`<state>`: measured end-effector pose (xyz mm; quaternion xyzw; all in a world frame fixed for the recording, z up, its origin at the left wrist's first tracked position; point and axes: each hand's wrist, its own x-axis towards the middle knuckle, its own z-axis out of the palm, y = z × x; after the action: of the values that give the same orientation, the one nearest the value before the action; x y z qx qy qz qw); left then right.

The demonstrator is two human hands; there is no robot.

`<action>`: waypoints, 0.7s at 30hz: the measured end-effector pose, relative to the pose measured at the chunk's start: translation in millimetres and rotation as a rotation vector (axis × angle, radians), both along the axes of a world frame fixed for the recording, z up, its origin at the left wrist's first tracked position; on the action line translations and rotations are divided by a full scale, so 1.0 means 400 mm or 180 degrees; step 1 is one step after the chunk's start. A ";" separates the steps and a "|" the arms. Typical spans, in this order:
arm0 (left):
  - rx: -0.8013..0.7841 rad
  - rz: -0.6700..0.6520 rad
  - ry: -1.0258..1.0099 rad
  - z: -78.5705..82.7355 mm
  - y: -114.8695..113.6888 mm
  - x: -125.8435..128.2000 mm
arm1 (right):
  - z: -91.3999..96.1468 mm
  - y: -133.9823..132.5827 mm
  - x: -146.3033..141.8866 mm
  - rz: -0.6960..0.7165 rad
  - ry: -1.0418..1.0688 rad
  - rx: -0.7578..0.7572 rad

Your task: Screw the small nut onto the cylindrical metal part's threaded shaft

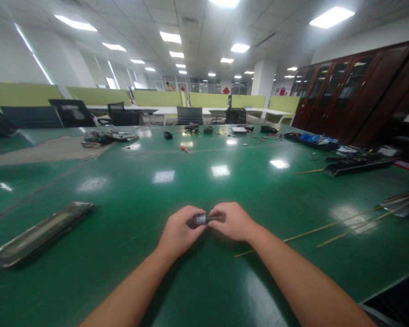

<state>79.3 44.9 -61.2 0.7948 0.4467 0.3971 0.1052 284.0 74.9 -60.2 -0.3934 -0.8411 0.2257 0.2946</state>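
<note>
In the middle of the head view, just over the green table, my two hands meet at a small piece. My left hand is closed around a short silver-and-black cylinder, thumb below and fingers above. My right hand pinches a thin dark rod-like part at the right end of the cylinder. Whether the two parts are joined I cannot tell; fingers cover both outer ends.
A long framed panel lies at left. Thin brass-coloured rods stretch across the right, one passing by my right forearm. Farther back are an orange screwdriver, small black trays, a black channel and a parts tray.
</note>
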 end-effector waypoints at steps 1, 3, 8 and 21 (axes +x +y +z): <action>0.0001 0.0000 -0.0002 0.000 0.000 0.000 | 0.001 0.000 0.000 0.0001 -0.0012 -0.0014; 0.0006 -0.0002 -0.0001 0.000 0.000 0.000 | 0.001 0.000 0.000 -0.0004 -0.0027 -0.0038; -0.0011 -0.0003 0.0000 0.000 0.000 0.000 | -0.003 0.001 0.001 -0.0009 -0.0026 0.0014; -0.0078 0.0025 -0.0001 0.000 0.002 -0.003 | -0.004 0.002 0.004 -0.0057 -0.0025 0.0078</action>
<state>78.2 45.6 -61.3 0.7916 0.4546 0.3921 0.1135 285.7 75.8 -61.6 -0.3981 -0.8414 0.2112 0.2981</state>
